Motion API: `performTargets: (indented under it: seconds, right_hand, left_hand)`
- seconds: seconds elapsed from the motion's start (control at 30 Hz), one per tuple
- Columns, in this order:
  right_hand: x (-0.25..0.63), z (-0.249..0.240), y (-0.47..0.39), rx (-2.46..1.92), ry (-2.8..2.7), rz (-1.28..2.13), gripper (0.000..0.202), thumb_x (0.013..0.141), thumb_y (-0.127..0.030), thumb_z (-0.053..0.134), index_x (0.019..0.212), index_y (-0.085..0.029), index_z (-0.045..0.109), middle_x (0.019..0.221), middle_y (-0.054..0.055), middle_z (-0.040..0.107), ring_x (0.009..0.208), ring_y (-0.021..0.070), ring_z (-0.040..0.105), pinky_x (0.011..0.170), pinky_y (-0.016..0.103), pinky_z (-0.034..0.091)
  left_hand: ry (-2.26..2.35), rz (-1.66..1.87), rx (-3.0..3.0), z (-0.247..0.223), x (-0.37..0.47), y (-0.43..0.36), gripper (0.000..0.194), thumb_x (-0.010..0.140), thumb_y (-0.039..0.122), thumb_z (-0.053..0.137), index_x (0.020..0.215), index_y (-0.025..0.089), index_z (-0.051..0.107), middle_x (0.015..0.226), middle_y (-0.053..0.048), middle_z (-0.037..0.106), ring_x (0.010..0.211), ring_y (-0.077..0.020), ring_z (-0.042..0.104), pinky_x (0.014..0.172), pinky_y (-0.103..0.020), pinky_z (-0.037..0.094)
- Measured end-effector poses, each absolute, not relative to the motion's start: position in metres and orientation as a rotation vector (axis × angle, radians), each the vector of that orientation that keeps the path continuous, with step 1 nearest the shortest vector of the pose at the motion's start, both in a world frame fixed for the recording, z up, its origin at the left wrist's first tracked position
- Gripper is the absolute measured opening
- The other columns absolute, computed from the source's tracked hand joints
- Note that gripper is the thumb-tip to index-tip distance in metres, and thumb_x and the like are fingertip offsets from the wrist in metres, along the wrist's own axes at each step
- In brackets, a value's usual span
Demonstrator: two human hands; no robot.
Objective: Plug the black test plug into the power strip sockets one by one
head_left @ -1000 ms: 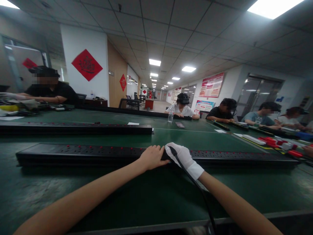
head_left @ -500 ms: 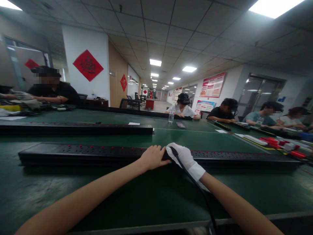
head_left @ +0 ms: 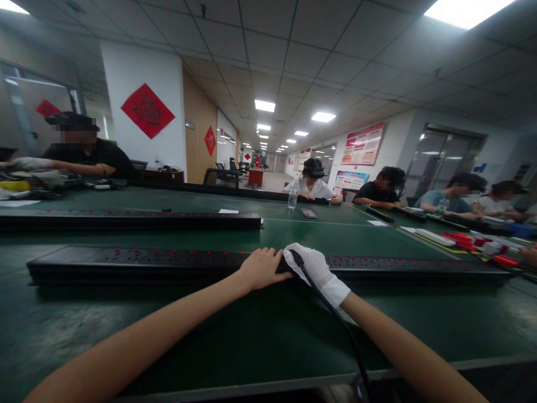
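Observation:
A long black power strip (head_left: 180, 258) with a row of red dots along its top lies across the green table in front of me. My left hand (head_left: 260, 268) is bare and grips the strip near its middle, fingers over the top and thumb along the front side. My right hand (head_left: 309, 271) wears a white glove and is closed at the same spot, touching the strip. It grips the head of a black cable (head_left: 331, 309), which runs back under my right forearm to the table's front edge. My hand hides the cable's tip and where it meets the strip.
A second black power strip (head_left: 201, 222) lies farther back on the left. A water bottle (head_left: 292, 198) and white papers (head_left: 229, 211) are on the table (head_left: 201, 358). Red and white parts (head_left: 470, 243) lie at the right. Several people sit working around the table.
The whole view has shifted slightly to the left. Both hands keep their hold on the strip and cable, with hardly any movement.

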State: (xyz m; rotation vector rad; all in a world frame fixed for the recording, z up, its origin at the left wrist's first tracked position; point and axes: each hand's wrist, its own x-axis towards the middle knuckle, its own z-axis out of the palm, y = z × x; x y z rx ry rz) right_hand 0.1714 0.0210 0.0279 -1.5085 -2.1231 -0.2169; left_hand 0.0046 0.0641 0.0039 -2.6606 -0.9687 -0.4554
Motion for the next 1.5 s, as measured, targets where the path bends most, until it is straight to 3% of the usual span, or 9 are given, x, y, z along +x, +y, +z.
performTargets:
  seconds: [1.5]
  right_hand:
    - [0.1711,0.0276,0.0213,-1.528,-2.122,-0.214,0.027,0.087,-0.04,0.039,0.096,-0.023,0.059,0.09,0.003,0.066,0.081,0.0149,0.062,0.071,0.023,0.043]
  left_hand:
    - [-1.007,-0.427,-2.658,0.0032,0.0072,0.062,0.066,0.081,0.065,0.027,0.112,0.012,0.05,0.097,-0.015,0.059,0.088,-0.0271,0.057,0.076,-0.038,0.042]
